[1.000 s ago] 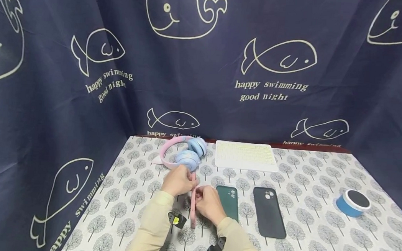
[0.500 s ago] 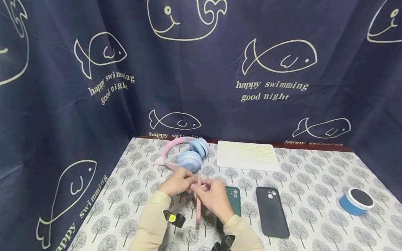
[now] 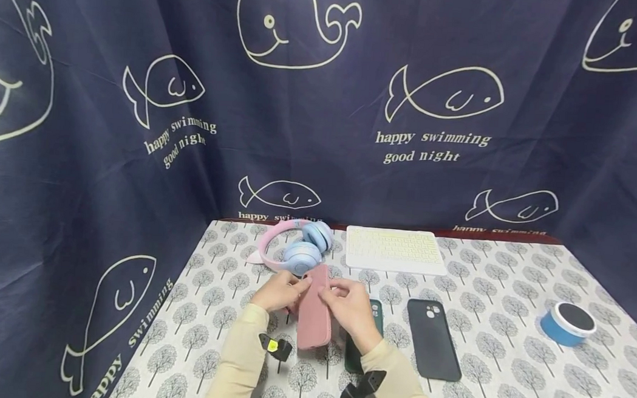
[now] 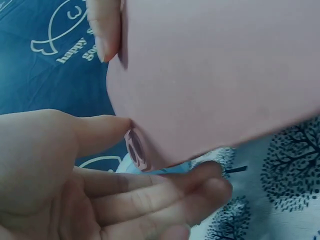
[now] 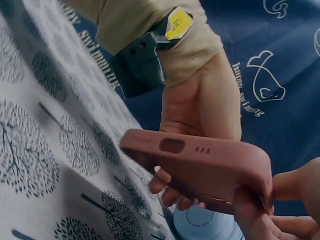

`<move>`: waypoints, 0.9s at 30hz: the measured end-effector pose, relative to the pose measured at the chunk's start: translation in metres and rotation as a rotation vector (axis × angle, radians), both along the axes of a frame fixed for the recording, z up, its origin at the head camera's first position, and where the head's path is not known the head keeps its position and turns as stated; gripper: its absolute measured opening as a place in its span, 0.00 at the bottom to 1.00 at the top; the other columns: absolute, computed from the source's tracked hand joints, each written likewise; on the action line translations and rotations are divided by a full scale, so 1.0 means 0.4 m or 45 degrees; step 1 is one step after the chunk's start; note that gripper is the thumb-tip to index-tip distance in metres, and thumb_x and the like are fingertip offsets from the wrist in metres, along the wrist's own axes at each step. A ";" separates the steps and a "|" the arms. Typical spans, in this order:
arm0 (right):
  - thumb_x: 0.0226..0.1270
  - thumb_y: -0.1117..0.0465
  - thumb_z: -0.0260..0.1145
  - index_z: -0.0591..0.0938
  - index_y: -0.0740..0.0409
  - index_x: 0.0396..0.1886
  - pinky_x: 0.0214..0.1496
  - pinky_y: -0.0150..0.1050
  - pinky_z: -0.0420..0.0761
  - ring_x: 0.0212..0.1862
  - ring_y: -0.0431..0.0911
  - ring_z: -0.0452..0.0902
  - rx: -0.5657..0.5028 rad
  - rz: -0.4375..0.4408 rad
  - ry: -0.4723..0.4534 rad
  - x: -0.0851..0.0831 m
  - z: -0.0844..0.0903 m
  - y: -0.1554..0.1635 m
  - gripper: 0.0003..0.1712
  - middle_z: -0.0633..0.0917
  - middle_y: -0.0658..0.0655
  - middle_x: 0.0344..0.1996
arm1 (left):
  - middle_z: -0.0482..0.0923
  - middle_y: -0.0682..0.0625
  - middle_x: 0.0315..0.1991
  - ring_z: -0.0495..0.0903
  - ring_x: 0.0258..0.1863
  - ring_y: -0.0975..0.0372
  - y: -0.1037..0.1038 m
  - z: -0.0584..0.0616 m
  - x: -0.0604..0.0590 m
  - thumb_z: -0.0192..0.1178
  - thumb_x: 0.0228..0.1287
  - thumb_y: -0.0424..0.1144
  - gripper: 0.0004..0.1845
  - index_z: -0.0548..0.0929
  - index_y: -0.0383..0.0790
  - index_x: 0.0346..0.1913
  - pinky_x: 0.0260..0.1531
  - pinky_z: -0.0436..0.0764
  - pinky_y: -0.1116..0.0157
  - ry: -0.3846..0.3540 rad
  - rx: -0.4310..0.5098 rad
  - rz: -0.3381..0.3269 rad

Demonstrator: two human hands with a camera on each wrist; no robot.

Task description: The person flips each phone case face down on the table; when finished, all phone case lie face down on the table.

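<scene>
You held a soft pink silicone phone case (image 3: 314, 308) between both hands just above the tree-patterned tablecloth (image 3: 509, 308), its smooth back turned up toward the head camera. Your left hand (image 3: 280, 291) gripped the far left corner, thumb against the rim and fingers curled beneath, as the left wrist view showed; your right hand (image 3: 352, 310) pinched the opposite edge near the far end. In the right wrist view the case's side showed an oval cut-out and three small holes (image 5: 202, 150).

The case was off the cloth and in hand, with no phone visible in it, so the handling looked to be in its early or middle part; the pictures did not show what remained. A dark green phone case (image 3: 367, 333) lay just beside your right wrist, partly hidden by it, and a black phone case (image 3: 433, 340) lay near it on the right, both untouched.

Behind your hands sat pink-and-blue over-ear headphones (image 3: 293, 252) and a white slim keyboard (image 3: 394, 250); a blue round tin with a dark top (image 3: 565, 322) stood well apart at the right. The navy backdrop cloth (image 3: 431, 145) read "happy swimming good night" among outlined whales. No brand name could be read on any case.
</scene>
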State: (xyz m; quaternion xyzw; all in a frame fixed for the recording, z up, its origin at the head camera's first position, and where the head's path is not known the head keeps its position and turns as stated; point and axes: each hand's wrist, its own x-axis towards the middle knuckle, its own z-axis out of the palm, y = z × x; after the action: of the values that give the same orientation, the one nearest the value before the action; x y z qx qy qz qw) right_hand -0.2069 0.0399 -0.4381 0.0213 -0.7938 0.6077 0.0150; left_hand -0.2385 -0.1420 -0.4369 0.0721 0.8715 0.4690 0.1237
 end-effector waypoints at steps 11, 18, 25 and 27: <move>0.53 0.63 0.75 0.83 0.71 0.49 0.28 0.38 0.81 0.25 0.43 0.79 0.138 -0.049 0.022 -0.009 -0.055 -0.008 0.24 0.84 0.54 0.25 | 0.80 0.45 0.23 0.82 0.18 0.56 -0.018 0.026 0.022 0.68 0.61 0.35 0.12 0.77 0.32 0.40 0.24 0.83 0.56 0.038 0.008 0.065; 0.53 0.57 0.76 0.86 0.63 0.36 0.26 0.37 0.74 0.21 0.40 0.72 0.471 0.003 0.125 -0.005 -0.101 -0.014 0.15 0.79 0.47 0.18 | 0.76 0.48 0.20 0.77 0.18 0.58 -0.008 -0.005 0.024 0.72 0.55 0.35 0.13 0.76 0.36 0.31 0.23 0.78 0.62 0.152 -0.268 0.075; 0.55 0.58 0.75 0.82 0.56 0.27 0.25 0.37 0.69 0.20 0.41 0.67 0.549 0.055 0.206 -0.009 -0.129 -0.023 0.09 0.73 0.45 0.14 | 0.73 0.49 0.22 0.74 0.25 0.57 0.007 -0.033 0.007 0.74 0.51 0.36 0.14 0.76 0.38 0.25 0.30 0.77 0.59 0.230 -0.457 0.119; 0.54 0.59 0.76 0.81 0.56 0.25 0.25 0.38 0.68 0.21 0.42 0.66 0.578 0.049 0.258 -0.014 -0.131 -0.025 0.10 0.71 0.46 0.15 | 0.73 0.49 0.22 0.74 0.25 0.56 0.008 -0.039 -0.003 0.75 0.50 0.37 0.15 0.76 0.38 0.24 0.30 0.77 0.59 0.226 -0.478 0.140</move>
State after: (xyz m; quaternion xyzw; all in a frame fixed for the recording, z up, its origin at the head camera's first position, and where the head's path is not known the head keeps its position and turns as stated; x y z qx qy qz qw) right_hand -0.2123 0.0300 -0.4903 0.1001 -0.9038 0.4088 0.0775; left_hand -0.2398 -0.1389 -0.4525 0.0412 0.9536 0.2965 0.0318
